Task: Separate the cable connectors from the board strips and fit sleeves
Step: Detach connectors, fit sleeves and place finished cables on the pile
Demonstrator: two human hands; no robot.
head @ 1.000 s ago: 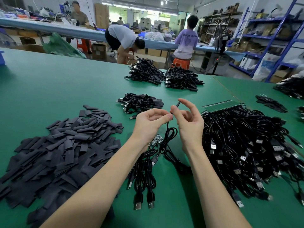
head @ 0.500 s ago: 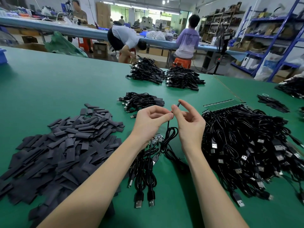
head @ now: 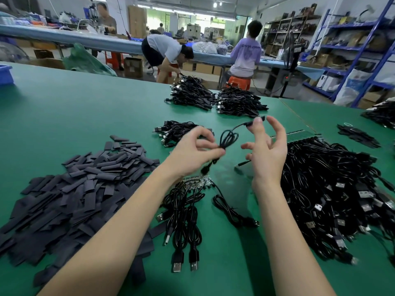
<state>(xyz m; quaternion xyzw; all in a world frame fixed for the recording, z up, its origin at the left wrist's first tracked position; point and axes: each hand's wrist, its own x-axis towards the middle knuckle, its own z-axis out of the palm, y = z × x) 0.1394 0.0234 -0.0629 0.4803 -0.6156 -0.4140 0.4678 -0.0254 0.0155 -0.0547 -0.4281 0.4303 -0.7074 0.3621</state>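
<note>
Above the green table (head: pixel 74 107), a left hand (head: pixel 192 154) pinches a coiled cable (head: pixel 228 138) whose sleeved end the right hand (head: pixel 267 152) holds at its fingertips, with small finished bundles (head: pixel 181 130) beyond and a large cable heap (head: pixel 333 189) and sleeve pile (head: pixel 85 184) evidently still to be worked.

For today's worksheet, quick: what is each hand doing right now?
Left hand: pinches the coiled black cable.
Right hand: fingers spread, cable end at a fingertip; grip unclear.
</note>
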